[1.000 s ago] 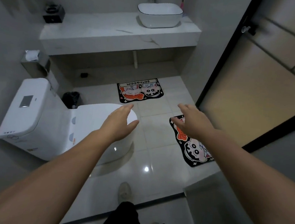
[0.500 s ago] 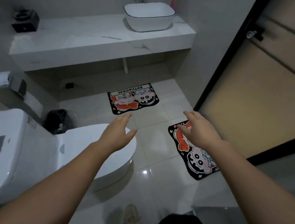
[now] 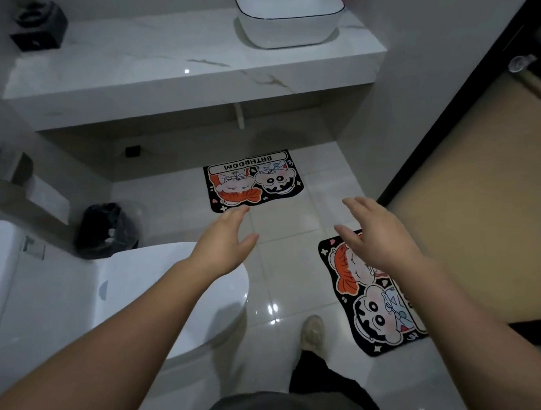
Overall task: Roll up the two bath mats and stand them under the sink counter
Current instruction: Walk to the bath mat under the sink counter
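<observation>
Two black cartoon bath mats lie flat on the tiled floor. The far mat (image 3: 253, 180), lettered BATHROOM, sits just in front of the white marble sink counter (image 3: 182, 76). The near mat (image 3: 374, 308) lies at the right by the door, partly hidden under my right forearm. My left hand (image 3: 223, 243) hovers open in the air, its fingertips pointing at the far mat's near edge. Open too, my right hand (image 3: 378, 234) hangs above the near mat's far end. Neither hand touches a mat.
A white toilet (image 3: 74, 302) fills the lower left. A black-bagged bin (image 3: 106, 229) stands between it and the counter. A white basin (image 3: 287, 13) and a black box (image 3: 38, 26) sit on the counter. A brown door (image 3: 492, 191) closes the right side. My shoe (image 3: 312, 332) is on the tiles.
I have stepped forward into the bathroom, so the mats and counter appear closer. Both hands stay open and outstretched; the right hand now hangs over the near mat's far end.
</observation>
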The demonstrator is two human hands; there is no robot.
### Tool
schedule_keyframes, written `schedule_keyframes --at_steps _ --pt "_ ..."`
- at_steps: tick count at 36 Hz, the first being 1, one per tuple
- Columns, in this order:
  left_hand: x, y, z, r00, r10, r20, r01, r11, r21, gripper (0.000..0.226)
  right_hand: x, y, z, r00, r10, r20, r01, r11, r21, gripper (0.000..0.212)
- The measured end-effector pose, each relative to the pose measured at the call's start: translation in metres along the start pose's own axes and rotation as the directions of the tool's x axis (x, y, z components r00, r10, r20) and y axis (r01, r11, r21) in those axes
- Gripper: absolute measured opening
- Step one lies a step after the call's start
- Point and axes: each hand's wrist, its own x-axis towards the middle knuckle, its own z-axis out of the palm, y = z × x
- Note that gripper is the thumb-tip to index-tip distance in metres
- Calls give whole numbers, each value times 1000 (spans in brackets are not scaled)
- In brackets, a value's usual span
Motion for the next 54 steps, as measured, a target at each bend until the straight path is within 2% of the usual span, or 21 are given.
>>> schedule_keyframes --at_steps 8,16,29,42,47,54 --pt "83 34 21 996 -91 -9 91 994 -53 61 88 61 -19 992 -48 117 49 999 -3 59" --pt "142 46 20 987 -145 -72 141 988 -67 59 167 93 -30 979 -130 156 133 991 -5 59" --pt "254 13 -13 983 -157 -93 155 988 -27 59 295 82 -29 969 -157 190 159 987 0 54" --pt "402 -50 -57 989 -142 37 142 990 10 58 449 48 -18 968 -76 238 81 997 -11 52" --pt "443 -60 -62 981 -180 76 182 983 -18 59 484 50 -10 962 -59 267 67 998 -19 52" --pt "485 -72 -54 984 -155 88 156 988 -11 56 535 66 7 944 -66 325 76 997 -18 50"
